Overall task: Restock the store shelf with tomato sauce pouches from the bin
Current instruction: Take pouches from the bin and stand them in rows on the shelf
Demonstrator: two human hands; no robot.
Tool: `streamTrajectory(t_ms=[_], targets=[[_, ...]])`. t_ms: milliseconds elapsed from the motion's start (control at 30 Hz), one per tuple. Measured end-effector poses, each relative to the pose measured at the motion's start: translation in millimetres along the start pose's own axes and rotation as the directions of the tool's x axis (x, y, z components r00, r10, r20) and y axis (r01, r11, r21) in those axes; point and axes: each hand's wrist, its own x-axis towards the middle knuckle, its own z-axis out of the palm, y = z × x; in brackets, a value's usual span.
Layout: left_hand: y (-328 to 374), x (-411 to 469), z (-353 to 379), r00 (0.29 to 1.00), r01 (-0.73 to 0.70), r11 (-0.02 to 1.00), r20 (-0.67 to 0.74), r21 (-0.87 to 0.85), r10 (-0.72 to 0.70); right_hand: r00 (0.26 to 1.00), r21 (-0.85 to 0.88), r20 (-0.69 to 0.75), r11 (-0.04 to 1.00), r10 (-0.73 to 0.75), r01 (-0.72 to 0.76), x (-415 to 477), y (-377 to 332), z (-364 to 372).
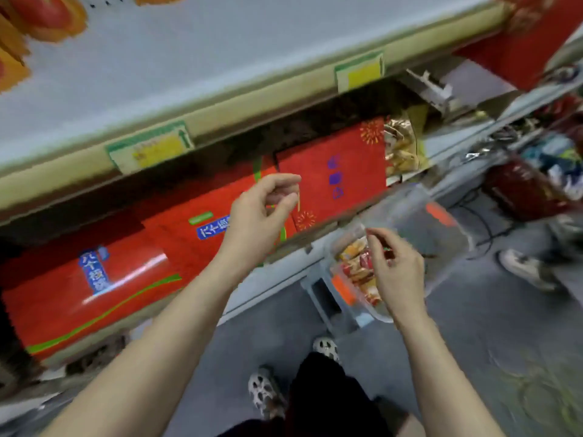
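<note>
Head view: left hand (258, 212) loosely curled, empty, before red boxes (331, 171); right hand (398, 270) over bin (413, 212), grip unclear.

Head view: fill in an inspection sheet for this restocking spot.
Surface: shelf edge carries price tags; grey floor below.
Job's things: clear bin with pouches inside.
Clutter: red boxes on the lower shelf.
Hands: left hand empty, fingers loosely curled; right hand over the bin, grip too blurred to tell.
Cables: black cables on the floor, right.
Surroundings: another person's shoe.
</note>
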Motion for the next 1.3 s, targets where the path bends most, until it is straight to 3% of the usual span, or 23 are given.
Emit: streamTrajectory(t_ms=[133, 300, 433, 633, 733, 867, 1033, 1133, 1233, 1300], targets=[[-55.2, 1.9, 85.3, 0.959, 0.180, 0.983, 0.213, 0.043, -0.185, 0.957, -0.035, 0.099, 0.962, 0.272, -0.270, -22.8, 88.6, -3.2], [-133.5, 27.7, 201.0, 0.835, 0.291, 0.923, 0.403, 0.254, -0.374, 0.817, -0.160, 0.170, 0.834, 0.551, -0.529, 13.9, 193.4, -5.0], [-194.7, 57.2, 282.1, 0.796, 0.163, 0.849, 0.441, 0.503, -0.414, 0.712, -0.387, 0.244, 0.740, 0.658, -0.550, 77.4, 278.7, 13.8], [-269.2, 77.5, 355.9, 0.713, 0.061, 0.684, 0.448, 0.727, -0.539, 0.571, -0.518, 0.156, 0.559, 0.806, -0.648, 139.0, 370.8, 69.2], [-286.8, 78.0, 370.1, 0.705, 0.036, 0.590, 0.398, 0.806, -0.587, 0.478, -0.469, 0.064, 0.449, 0.876, -0.761, 140.6, 390.0, 89.3], [-299.3, 83.0, 371.0, 0.741, -0.022, 0.564, 0.392, 0.826, -0.545, 0.509, -0.412, -0.014, 0.459, 0.860, -0.787, 145.2, 402.5, 96.6], [-297.8, 89.4, 367.5, 0.749, -0.046, 0.620, 0.438, 0.783, -0.497, 0.396, -0.290, 0.049, 0.392, 0.917, -0.873, 153.6, 402.6, 96.7], [-278.1, 91.8, 359.0, 0.816, 0.034, 0.679, 0.372, 0.733, -0.443, 0.403, -0.254, 0.048, 0.401, 0.914, -0.880, 153.0, 390.2, 94.2], [-254.9, 94.6, 342.5, 0.841, 0.136, 0.783, 0.348, 0.607, -0.415, 0.379, 0.000, 0.104, 0.381, 0.919, -0.925, 153.2, 364.9, 79.7], [-240.0, 94.8, 330.8, 0.849, 0.185, 0.829, 0.339, 0.528, -0.406, 0.339, 0.208, 0.270, 0.289, 0.901, -0.934, 148.6, 340.0, 61.6]])
